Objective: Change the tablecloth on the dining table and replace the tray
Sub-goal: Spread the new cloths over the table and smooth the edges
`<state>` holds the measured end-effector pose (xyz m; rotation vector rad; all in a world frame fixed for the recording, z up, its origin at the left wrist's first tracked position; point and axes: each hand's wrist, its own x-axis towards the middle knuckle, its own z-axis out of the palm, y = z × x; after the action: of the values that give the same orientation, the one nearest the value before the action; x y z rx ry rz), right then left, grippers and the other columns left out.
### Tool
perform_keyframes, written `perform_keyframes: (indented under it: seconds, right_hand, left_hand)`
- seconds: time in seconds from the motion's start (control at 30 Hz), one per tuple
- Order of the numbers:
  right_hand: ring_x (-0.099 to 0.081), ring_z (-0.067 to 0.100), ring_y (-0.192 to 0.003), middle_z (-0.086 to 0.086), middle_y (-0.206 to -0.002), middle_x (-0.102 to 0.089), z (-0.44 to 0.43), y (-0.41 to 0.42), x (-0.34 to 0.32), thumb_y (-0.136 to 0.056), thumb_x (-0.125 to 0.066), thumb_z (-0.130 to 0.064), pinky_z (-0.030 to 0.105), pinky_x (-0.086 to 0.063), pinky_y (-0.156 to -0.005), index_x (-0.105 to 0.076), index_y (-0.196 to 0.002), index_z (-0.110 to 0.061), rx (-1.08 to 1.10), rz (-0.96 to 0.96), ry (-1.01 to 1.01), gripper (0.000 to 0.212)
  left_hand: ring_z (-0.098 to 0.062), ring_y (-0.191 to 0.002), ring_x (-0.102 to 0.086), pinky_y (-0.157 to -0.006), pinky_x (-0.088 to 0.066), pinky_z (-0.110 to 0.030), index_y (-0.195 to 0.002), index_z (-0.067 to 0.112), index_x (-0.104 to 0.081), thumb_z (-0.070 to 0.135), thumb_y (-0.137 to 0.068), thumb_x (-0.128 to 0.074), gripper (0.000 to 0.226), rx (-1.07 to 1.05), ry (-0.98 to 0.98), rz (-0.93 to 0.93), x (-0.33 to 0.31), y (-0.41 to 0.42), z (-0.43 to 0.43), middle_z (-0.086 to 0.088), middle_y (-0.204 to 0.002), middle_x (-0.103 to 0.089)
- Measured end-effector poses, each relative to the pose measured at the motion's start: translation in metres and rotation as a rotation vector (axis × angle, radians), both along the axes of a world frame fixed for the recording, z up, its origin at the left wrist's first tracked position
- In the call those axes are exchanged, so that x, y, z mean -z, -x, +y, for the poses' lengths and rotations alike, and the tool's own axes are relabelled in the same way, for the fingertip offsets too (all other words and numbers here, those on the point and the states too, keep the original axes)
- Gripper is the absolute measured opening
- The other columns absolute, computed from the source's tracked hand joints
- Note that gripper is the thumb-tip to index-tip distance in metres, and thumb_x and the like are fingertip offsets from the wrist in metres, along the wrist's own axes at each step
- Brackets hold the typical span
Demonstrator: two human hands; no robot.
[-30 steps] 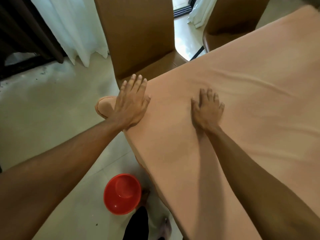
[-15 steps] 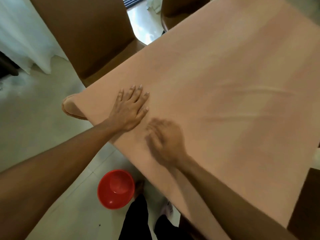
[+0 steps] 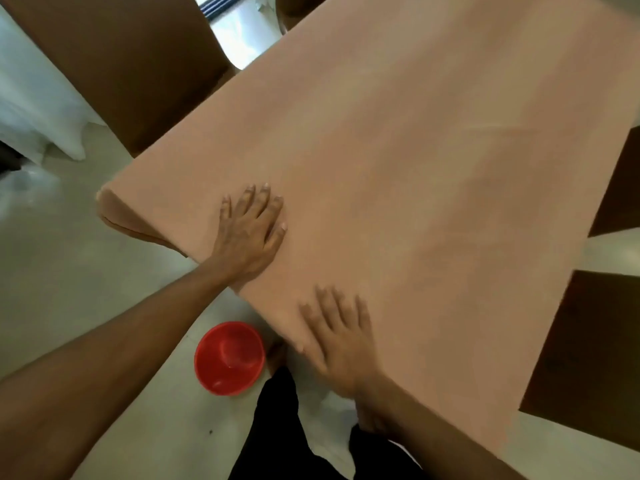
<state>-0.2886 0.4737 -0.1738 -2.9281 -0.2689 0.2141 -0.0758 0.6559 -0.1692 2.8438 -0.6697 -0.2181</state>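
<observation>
Peach tablecloth (image 3: 398, 174): spread over bench; left hand (image 3: 250, 233) flat, fingers straight, near corner; right hand (image 3: 337, 336) flat, blurred, at near edge; red bowl (image 3: 229, 358) on floor

Lower centre: red bowl (image 3: 229, 358), upright on pale floor (image 3: 69, 289). Upper left: brown chair (image 3: 121, 64), white curtain (image 3: 34, 109) just left of it. Right edge: second chair (image 3: 620, 188); lower right: third chair (image 3: 588, 358), strip of floor between.

Left hand (image 3: 250, 233) and right hand (image 3: 337, 336) flat on peach tablecloth (image 3: 433, 161), red bowl (image 3: 229, 357) on floor
</observation>
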Motion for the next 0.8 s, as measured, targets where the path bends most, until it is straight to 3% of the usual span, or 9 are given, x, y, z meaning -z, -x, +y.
perform_keyframes:
  seconds: [0.1, 0.2, 0.27, 0.33, 0.47, 0.53, 0.63, 0.7, 0.8]
  right_hand:
    - [-0.036, 0.026, -0.148, 0.002, -0.164, -0.034, -0.014, 0.041, -0.007, -0.102, -0.042, -0.054, 0.051, -0.030, -0.117, -0.041, -0.151, -0.031, -0.063, -0.011, -0.161, 0.053]
    - [-0.057, 0.029, -0.123, 0.004, -0.139, -0.060, -0.083, 0.018, -0.019, -0.100, -0.054, -0.037, 0.048, -0.044, -0.102, -0.064, -0.129, -0.021, 0.216, -0.220, -0.375, 0.035]
    - [-0.060, 0.034, -0.114, 0.007, -0.129, -0.065, -0.152, -0.011, -0.026, -0.100, -0.050, -0.037, 0.048, -0.046, -0.098, -0.067, -0.124, -0.017, 0.377, -0.313, -0.371, 0.036]
    - [-0.057, 0.037, -0.119, 0.012, -0.135, -0.061, -0.219, -0.042, -0.027, -0.099, -0.046, -0.042, 0.050, -0.047, -0.098, -0.063, -0.131, -0.015, 0.430, -0.290, -0.262, 0.045]
    - [-0.031, 0.033, -0.147, 0.009, -0.164, -0.030, -0.306, -0.058, -0.013, -0.100, -0.031, -0.060, 0.052, -0.029, -0.115, -0.037, -0.154, -0.026, 0.365, 0.010, -0.038, 0.064]
    - [-0.017, 0.030, -0.154, 0.005, -0.169, -0.016, -0.318, -0.041, -0.003, -0.102, -0.023, -0.063, 0.052, -0.016, -0.122, -0.024, -0.159, -0.033, 0.247, 0.040, 0.047, 0.065]
    - [-0.005, 0.027, -0.157, 0.002, -0.171, -0.005, -0.308, 0.017, 0.005, -0.103, -0.018, -0.063, 0.055, -0.003, -0.124, -0.015, -0.161, -0.036, 0.134, 0.052, 0.022, 0.064]
    - [-0.002, 0.027, -0.157, 0.002, -0.171, -0.001, -0.288, 0.064, 0.006, -0.104, -0.018, -0.061, 0.055, -0.001, -0.124, -0.012, -0.162, -0.035, 0.051, 0.054, -0.003, 0.063]
    - [-0.006, 0.028, -0.157, 0.003, -0.171, -0.007, -0.262, 0.135, 0.005, -0.105, -0.022, -0.057, 0.055, -0.004, -0.124, -0.017, -0.161, -0.033, -0.040, 0.031, -0.054, 0.062]
  left_hand:
    - [-0.030, -0.152, -0.013, -0.117, -0.010, -0.063, -0.153, 0.024, -0.032, 0.050, -0.101, -0.032, 0.058, 0.094, 0.000, 0.017, -0.005, 0.023, -0.058, -0.005, -0.164, -0.021]
    - [-0.029, -0.152, -0.013, -0.117, -0.009, -0.063, -0.152, 0.026, -0.033, 0.051, -0.099, -0.033, 0.059, 0.188, -0.010, 0.033, -0.007, 0.059, -0.119, -0.004, -0.165, -0.020]
    - [-0.029, -0.152, -0.011, -0.117, -0.007, -0.064, -0.154, 0.028, -0.030, 0.053, -0.100, -0.030, 0.060, 0.215, -0.037, 0.039, -0.003, 0.098, -0.161, -0.002, -0.165, -0.018]
    - [-0.028, -0.153, -0.011, -0.117, -0.006, -0.065, -0.156, 0.029, -0.026, 0.054, -0.100, -0.029, 0.061, 0.223, -0.050, 0.045, 0.003, 0.149, -0.196, -0.001, -0.166, -0.016]
    - [-0.028, -0.153, -0.013, -0.117, -0.008, -0.061, -0.156, 0.026, -0.030, 0.057, -0.098, -0.033, 0.066, 0.327, -0.070, -0.015, 0.009, 0.248, -0.239, -0.003, -0.165, -0.019]
    - [-0.027, -0.152, -0.015, -0.118, -0.011, -0.059, -0.155, 0.024, -0.032, 0.058, -0.097, -0.036, 0.067, 0.320, -0.057, -0.044, 0.008, 0.272, -0.246, -0.004, -0.164, -0.021]
    - [-0.027, -0.151, -0.021, -0.118, -0.016, -0.056, -0.152, 0.023, -0.039, 0.055, -0.095, -0.043, 0.066, 0.274, -0.029, -0.033, 0.004, 0.309, -0.245, -0.004, -0.163, -0.026]
    - [-0.028, -0.144, -0.035, -0.115, -0.024, -0.053, -0.141, 0.020, -0.054, 0.048, -0.095, -0.049, 0.054, 0.251, 0.062, -0.035, 0.001, 0.332, -0.238, -0.005, -0.156, -0.040]
    - [-0.032, -0.115, -0.055, -0.097, -0.039, -0.045, -0.110, 0.015, -0.065, 0.036, -0.095, -0.048, 0.030, 0.080, 0.242, -0.070, -0.008, 0.350, -0.233, -0.005, -0.124, -0.060]
